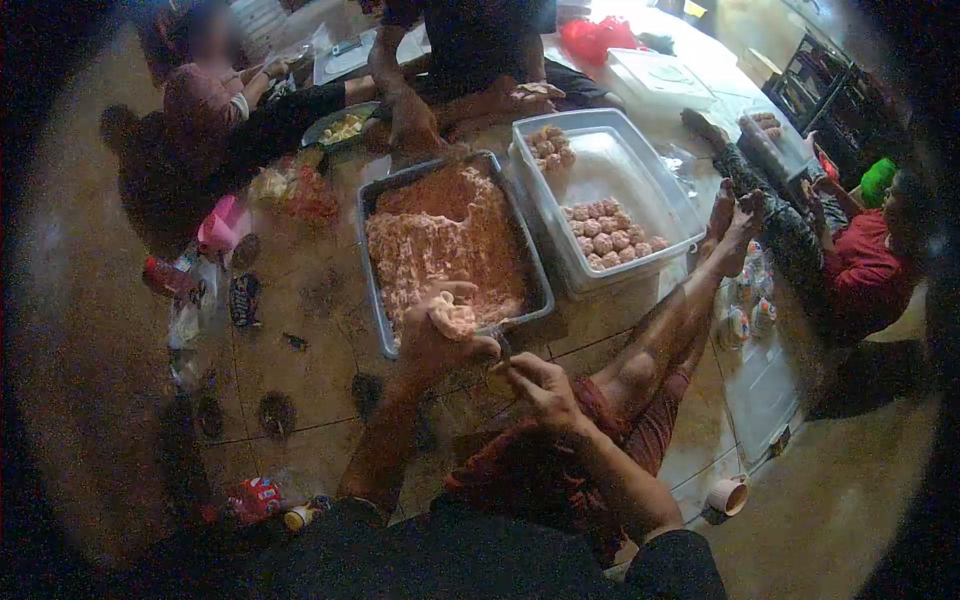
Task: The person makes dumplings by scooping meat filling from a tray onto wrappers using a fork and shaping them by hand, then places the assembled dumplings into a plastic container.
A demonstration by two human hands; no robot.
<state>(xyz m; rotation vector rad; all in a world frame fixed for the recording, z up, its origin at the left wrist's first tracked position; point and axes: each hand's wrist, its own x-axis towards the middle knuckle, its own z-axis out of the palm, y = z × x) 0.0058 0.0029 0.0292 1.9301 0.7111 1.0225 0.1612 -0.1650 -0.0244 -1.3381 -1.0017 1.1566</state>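
Note:
My left hand [425,350] is cupped, palm up, around a lump of pinkish ground meat [455,318] at the near edge of a grey tub [540,268]. Soft ground meat [440,235] fills much of that tub, with a hollow scooped at its far side. Just right of the left hand, my right hand [542,388] grips a small dark spoon-like tool [503,347], its tip near the left thumb. Beside the grey tub stands a clear plastic tub [690,238] with rows of meatballs [605,233] and a smaller group in its far corner.
Co-workers sit across and at both sides, one in a red shirt [868,255]. My outstretched leg [655,360] lies right of the tubs. A white cup [728,496] is on the tiled floor at lower right. At left are a pink container [222,225] and packets.

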